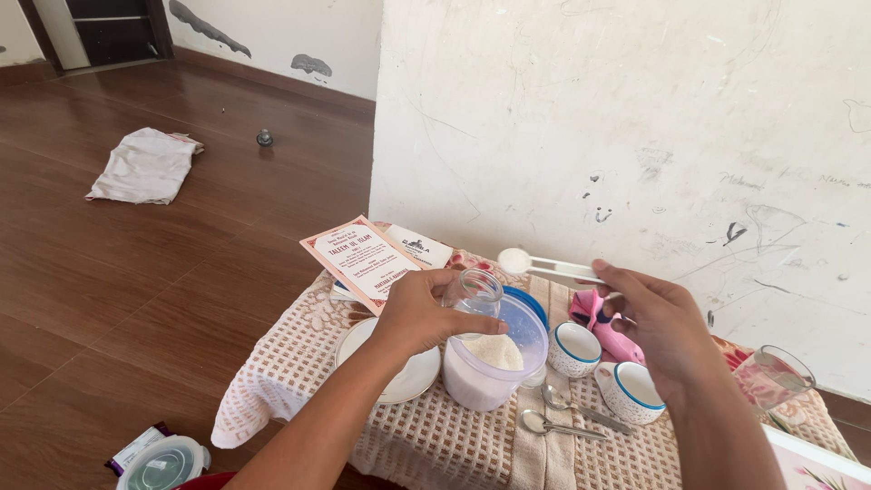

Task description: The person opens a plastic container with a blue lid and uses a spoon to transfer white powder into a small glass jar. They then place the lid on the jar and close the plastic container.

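Spoon (pixel 544 267) first: your right hand (pixel 660 328) pinches the white measuring spoon by its handle, and its long axis runs nearly level, the heaped bowl pointing left, away from your fingers, above and just right of the jar. Your left hand (pixel 419 313) is wrapped around a small clear glass jar (pixel 475 292), held roughly upright with its open mouth up, over the round plastic tub (pixel 494 363) of white granules.

You work at a low table under a cream-and-brown checked cloth (pixel 299 372), pushed against a scuffed white wall (pixel 635 118), with dark wooden flooring to the left where a crumpled white rag (pixel 145 165) lies.

Counted: two blue-rimmed white cups (pixel 575 349), two metal spoons (pixel 562 419) lying in front of them, one white plate (pixel 410 377), one drinking glass (pixel 771 377) at the right edge, one pink object (pixel 606 328) behind the cups, two printed booklets (pixel 363 261).
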